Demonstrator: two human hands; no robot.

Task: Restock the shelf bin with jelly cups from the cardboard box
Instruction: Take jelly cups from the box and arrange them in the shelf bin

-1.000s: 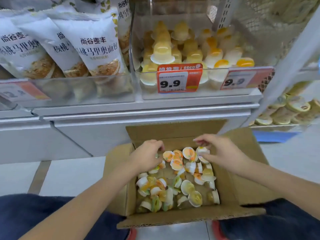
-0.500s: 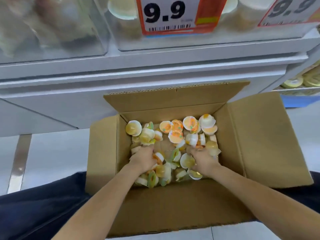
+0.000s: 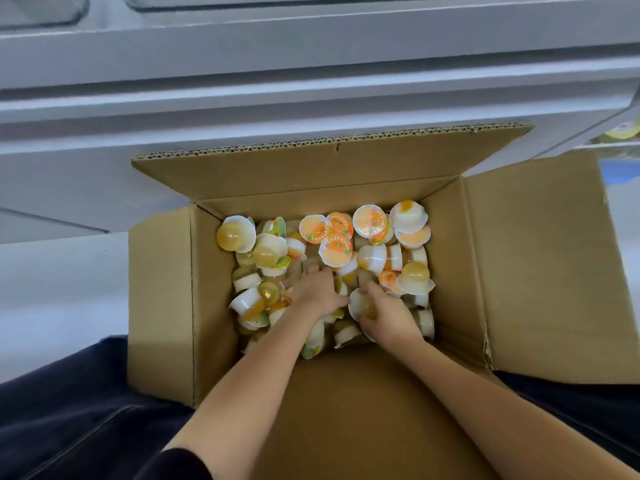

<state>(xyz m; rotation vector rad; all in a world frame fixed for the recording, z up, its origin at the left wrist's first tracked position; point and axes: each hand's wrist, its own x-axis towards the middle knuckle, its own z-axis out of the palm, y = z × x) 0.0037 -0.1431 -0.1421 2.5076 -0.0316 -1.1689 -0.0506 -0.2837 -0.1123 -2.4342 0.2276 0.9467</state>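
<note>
An open cardboard box (image 3: 519, 271) stands on the floor between my knees, holding a loose pile of several jelly cups (image 3: 332, 249) with white rims and orange or yellow tops. Both my hands are down inside the pile. My left hand (image 3: 317, 289) lies palm-down on the cups near the middle, fingers spread among them. My right hand (image 3: 388, 317) is curled around a yellowish jelly cup (image 3: 363, 304) lying on its side. The shelf bin is out of view above the frame.
The white shelf base (image 3: 311, 81) runs across the top, right behind the box's back flap (image 3: 329, 168). Pale floor (image 3: 59, 289) lies to the left. My dark trouser legs (image 3: 69, 427) flank the box. A lower shelf with yellow goods (image 3: 623, 131) shows at far right.
The view has tilted further down, so the shelf bin and price tags have left the frame. Both hands dug deeper into the cups, and the right hand closed around one cup.
</note>
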